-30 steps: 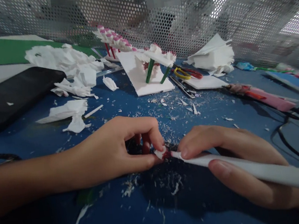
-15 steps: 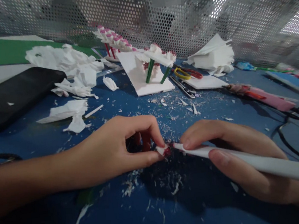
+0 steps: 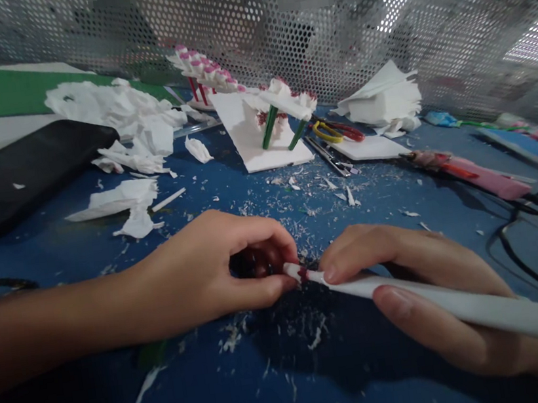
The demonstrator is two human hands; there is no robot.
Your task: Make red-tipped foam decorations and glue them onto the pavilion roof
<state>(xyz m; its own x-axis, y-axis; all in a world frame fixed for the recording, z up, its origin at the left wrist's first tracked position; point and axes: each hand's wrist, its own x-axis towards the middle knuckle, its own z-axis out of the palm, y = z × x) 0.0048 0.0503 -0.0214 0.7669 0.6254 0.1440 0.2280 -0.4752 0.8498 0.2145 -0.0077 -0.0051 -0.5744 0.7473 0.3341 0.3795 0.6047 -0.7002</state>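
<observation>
My left hand (image 3: 209, 272) rests on the blue table (image 3: 283, 384), its thumb and forefinger pinched on a small white and red paper piece (image 3: 294, 272); red sticks show inside its curled fingers. My right hand (image 3: 424, 293) grips a long white pen-like tool (image 3: 461, 308), and the tool's tip touches that paper piece. White shavings (image 3: 311, 335) lie scattered under and around both hands.
A white board with green sticks and paper flowers (image 3: 269, 129) stands behind, with scissors (image 3: 336, 132) to its right. Torn white paper (image 3: 124, 121), a black case (image 3: 12, 176), a stack of tissue (image 3: 385, 103), a pink tool (image 3: 468, 175), black cables (image 3: 525, 227) and a metal mesh wall (image 3: 375, 29) surround.
My left fingers have closed more tightly around the small piece. The tool's tip has shifted slightly left onto it. Nothing else has moved.
</observation>
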